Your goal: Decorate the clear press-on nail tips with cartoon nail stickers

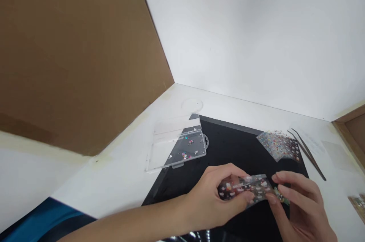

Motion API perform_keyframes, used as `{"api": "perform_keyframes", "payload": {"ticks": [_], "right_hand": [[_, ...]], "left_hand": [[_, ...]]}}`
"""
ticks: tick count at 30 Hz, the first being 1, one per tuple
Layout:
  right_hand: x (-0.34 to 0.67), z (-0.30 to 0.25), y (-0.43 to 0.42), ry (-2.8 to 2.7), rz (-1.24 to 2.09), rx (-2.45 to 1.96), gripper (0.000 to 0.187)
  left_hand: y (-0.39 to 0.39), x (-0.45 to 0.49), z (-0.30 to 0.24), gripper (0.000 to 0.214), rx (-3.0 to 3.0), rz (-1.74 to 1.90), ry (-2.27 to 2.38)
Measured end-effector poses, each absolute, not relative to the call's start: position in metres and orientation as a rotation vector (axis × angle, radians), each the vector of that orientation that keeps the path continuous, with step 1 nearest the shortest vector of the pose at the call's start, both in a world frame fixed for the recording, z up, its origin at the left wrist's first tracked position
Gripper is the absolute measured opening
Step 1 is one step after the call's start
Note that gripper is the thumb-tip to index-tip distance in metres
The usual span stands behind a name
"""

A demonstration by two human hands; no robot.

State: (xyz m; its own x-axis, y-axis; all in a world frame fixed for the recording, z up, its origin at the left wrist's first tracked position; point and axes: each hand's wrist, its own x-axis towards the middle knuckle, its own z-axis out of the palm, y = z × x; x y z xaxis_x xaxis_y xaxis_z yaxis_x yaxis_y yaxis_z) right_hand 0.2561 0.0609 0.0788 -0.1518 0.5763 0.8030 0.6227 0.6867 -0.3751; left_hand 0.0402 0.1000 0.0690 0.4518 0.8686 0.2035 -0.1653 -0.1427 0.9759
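- The thin, glossy sticker sheet (245, 190) is pinched by the left hand (211, 200), thumb on top and fingers beneath, above the black mat (228, 150); a loose pinch could let it slip or crease.
- The right hand (299, 206) curves over the sheet's far end near a small gold-green piece (281, 196); whether it grips is unclear, and that piece could drop.
- The left forearm (119, 226) reaches low across the white table (94, 185); a careless sweep could knock the open clear plastic case (179, 147), scattering its tiny decorations (186, 150).
- Tweezers (306, 154) and a second sticker sheet (279, 145) lie just beyond the right hand.
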Motion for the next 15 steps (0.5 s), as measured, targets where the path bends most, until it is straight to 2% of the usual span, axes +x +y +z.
{"api": "perform_keyframes", "payload": {"ticks": [5, 8, 10, 15], "right_hand": [[0.2540, 0.0863, 0.0626, -1.913, -0.090, -0.951, 0.034], [0.2541, 0.0881, 0.0640, -1.891, 0.037, -0.971, 0.036], [0.2547, 0.0875, 0.0639, -1.846, 0.124, -0.981, 0.037], [0.2575, 0.0860, 0.0610, -1.775, 0.186, -0.988, 0.039]], "left_hand": [[0.0971, 0.0372, 0.0673, 0.017, 1.520, 1.075, 0.657], [0.0976, 0.0329, 0.0697, 0.033, 1.505, 0.998, 0.589], [0.0991, 0.0309, 0.0710, 0.043, 1.365, 0.894, 0.514], [0.1009, 0.0324, 0.0644, 0.048, 0.964, 0.778, 0.374]]}}
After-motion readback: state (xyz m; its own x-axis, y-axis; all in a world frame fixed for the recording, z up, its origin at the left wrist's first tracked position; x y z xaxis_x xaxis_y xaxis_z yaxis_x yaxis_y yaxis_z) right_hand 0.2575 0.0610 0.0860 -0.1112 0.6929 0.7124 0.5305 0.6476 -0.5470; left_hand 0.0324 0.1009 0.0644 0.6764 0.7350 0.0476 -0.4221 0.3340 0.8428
